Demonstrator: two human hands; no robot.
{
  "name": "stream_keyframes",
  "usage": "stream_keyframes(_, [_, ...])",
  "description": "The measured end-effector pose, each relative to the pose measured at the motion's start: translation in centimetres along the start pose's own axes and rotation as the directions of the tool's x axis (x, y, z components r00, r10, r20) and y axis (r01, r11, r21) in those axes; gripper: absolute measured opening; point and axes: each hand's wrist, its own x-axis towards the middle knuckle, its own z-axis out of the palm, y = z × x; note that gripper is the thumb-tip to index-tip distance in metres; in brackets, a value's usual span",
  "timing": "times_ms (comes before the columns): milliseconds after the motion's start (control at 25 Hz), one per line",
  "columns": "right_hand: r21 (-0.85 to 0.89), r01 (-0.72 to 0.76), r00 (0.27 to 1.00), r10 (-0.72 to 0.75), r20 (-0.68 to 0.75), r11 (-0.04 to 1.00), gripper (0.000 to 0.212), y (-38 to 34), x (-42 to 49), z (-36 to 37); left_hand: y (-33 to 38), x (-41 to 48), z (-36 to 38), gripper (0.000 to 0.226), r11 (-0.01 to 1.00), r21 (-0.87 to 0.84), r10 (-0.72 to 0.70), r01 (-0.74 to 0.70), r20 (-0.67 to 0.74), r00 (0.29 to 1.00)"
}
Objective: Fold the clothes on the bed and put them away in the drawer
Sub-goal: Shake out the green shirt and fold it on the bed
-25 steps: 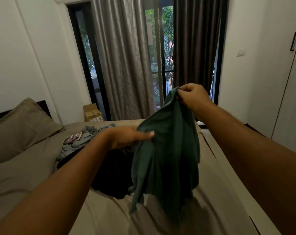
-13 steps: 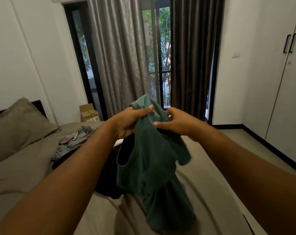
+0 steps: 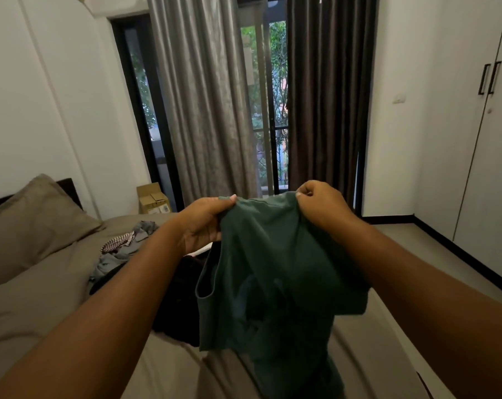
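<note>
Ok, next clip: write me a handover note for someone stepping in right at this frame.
The left hand grips the green shirt at its top edge; the right hand pinches the opposite corner. The shirt hangs unfolded over the bed. A black garment and a grey pile lie unfolded on the bed behind it. Nothing visibly folded or put away; no drawer in view. Left: fold the shirt, then the rest, and store them.

A pillow (image 3: pixel 33 223) lies left; a cardboard box (image 3: pixel 153 198) sits beside grey curtains (image 3: pixel 203 110); wardrobe doors (image 3: pixel 491 139) stand right.
</note>
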Motion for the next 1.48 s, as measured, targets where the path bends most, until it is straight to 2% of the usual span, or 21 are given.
stream_keyframes(80, [0.019, 0.112, 0.987, -0.114, 0.117, 0.993, 0.022, -1.0, -0.7, 0.5, -0.1, 0.2, 1.0, 0.034, 1.000, -0.011, -0.002, 0.002, 0.031, 1.000])
stream_keyframes(200, [0.092, 0.220, 0.941, -0.236, 0.244, 0.971, 0.028, -2.3, -1.2, 1.2, -0.2, 0.2, 2.7, 0.032, 0.997, 0.075, 0.024, -0.032, 0.105, 0.994])
stream_keyframes(320, [0.039, 0.269, 0.939, -0.271, 0.210, 0.962, 0.016, -2.4, -1.0, 1.2, -0.4, 0.4, 3.2, 0.031, 0.985, 0.145, 0.068, -0.089, 0.143, 0.987])
stream_keyframes(400, [0.024, 0.279, 0.948, -0.279, 0.151, 0.960, 0.015, -2.3, -0.8, 0.8, -1.1, 0.5, 2.9, 0.032, 0.977, 0.200, 0.043, -0.070, 0.136, 0.990])
stream_keyframes(480, [0.101, 0.230, 0.970, -0.236, 0.057, 0.968, 0.015, -2.3, -0.4, 0.3, -3.0, 0.5, 2.2, 0.033, 0.910, 0.415, -0.053, -0.025, 0.176, 0.983])
stream_keyframes(560, [0.208, 0.164, 0.986, -0.162, -0.030, 0.964, 0.017, -2.5, 0.1, -0.4, -6.0, 0.4, 1.2, 0.034, 0.693, 0.721, -0.222, -0.017, 0.237, 0.946])
stream_keyframes(600, [0.244, 0.137, 0.990, -0.126, -0.062, 0.960, 0.018, -2.5, 0.3, -0.8, -7.6, 0.7, 0.5, 0.038, 0.537, 0.841, -0.255, -0.066, 0.237, 0.938])
stream_keyframes(640, [0.261, 0.116, 0.992, -0.096, -0.088, 0.958, 0.020, -2.4, 0.5, -1.2, -8.6, 1.0, -0.2, 0.041, 0.371, 0.918, -0.213, -0.140, 0.230, 0.949])
stream_keyframes(720, [0.219, 0.083, 0.990, -0.057, -0.125, 0.972, 0.024, -1.9, 0.9, -2.4, -8.3, 1.5, -1.4, 0.037, 0.126, 0.971, 0.042, -0.202, 0.198, 0.979])
stream_keyframes(760, [0.177, 0.067, 0.989, -0.041, -0.145, 0.982, 0.025, -1.5, 1.0, -3.1, -7.3, 1.6, -1.9, 0.032, 0.027, 0.979, 0.212, -0.203, 0.193, 0.958])
stream_keyframes(840, [0.140, 0.043, 0.991, -0.025, -0.129, 0.989, 0.029, -0.5, 1.3, -4.6, -5.3, 1.7, -3.4, 0.023, -0.113, 0.981, 0.534, -0.158, 0.194, 0.823])
stream_keyframes(880, [0.157, 0.035, 0.997, -0.024, -0.073, 0.987, 0.030, -0.3, 1.4, -5.4, -4.4, 1.9, -4.3, 0.023, -0.098, 0.987, 0.655, -0.125, 0.159, 0.739])
stream_keyframes(920, [0.183, 0.027, 1.000, -0.027, 0.001, 0.983, 0.031, -0.3, 1.3, -6.2, -3.5, 2.0, -5.2, 0.022, 0.007, 0.991, 0.723, -0.135, 0.088, 0.685])
stream_keyframes(960, [0.210, 0.025, 0.997, -0.040, 0.067, 0.977, 0.031, -0.5, 1.3, -6.8, -2.6, 1.9, -5.6, 0.019, 0.185, 0.964, 0.722, -0.190, -0.002, 0.692])
stream_keyframes(1040, [0.302, 0.051, 0.992, -0.082, 0.092, 0.952, 0.033, -1.1, 1.4, -7.7, -1.2, 1.8, -5.8, 0.014, 0.584, 0.761, 0.554, -0.282, -0.120, 0.824])
stream_keyframes(1080, [0.353, 0.074, 0.994, -0.097, 0.048, 0.933, 0.033, -1.5, 1.5, -8.0, -0.6, 1.7, -5.7, 0.016, 0.712, 0.637, 0.465, -0.294, -0.114, 0.878])
stream_keyframes(1120, [0.389, 0.096, 0.995, -0.100, -0.010, 0.916, 0.034, -1.7, 1.7, -8.3, 0.1, 1.6, -5.7, 0.020, 0.785, 0.558, 0.387, -0.270, -0.101, 0.917])
stream_keyframes(1200, [0.409, 0.118, 0.992, -0.090, -0.087, 0.905, 0.035, -2.1, 2.1, -8.9, 1.2, 1.8, -6.0, 0.030, 0.824, 0.539, 0.220, -0.171, -0.026, 0.975])
stream_keyframes(1280, [0.426, 0.118, 0.992, -0.086, -0.093, 0.897, 0.037, -2.4, 2.4, -9.5, 2.1, 1.6, -5.7, 0.041, 0.811, 0.576, 0.086, -0.100, 0.052, 0.995])
stream_keyframes(1400, [0.440, 0.119, 0.993, -0.096, -0.076, 0.890, 0.039, -2.6, 2.5, -10.2, 3.2, 0.9, -4.9, 0.073, 0.916, 0.394, 0.039, -0.072, 0.091, 0.995])
stream_keyframes(1480, [0.470, 0.090, 0.996, -0.087, -0.027, 0.878, 0.037, -2.7, 2.5, -10.6, 3.9, 0.7, -4.3, 0.065, 0.960, 0.266, 0.068, -0.089, 0.089, 0.994])
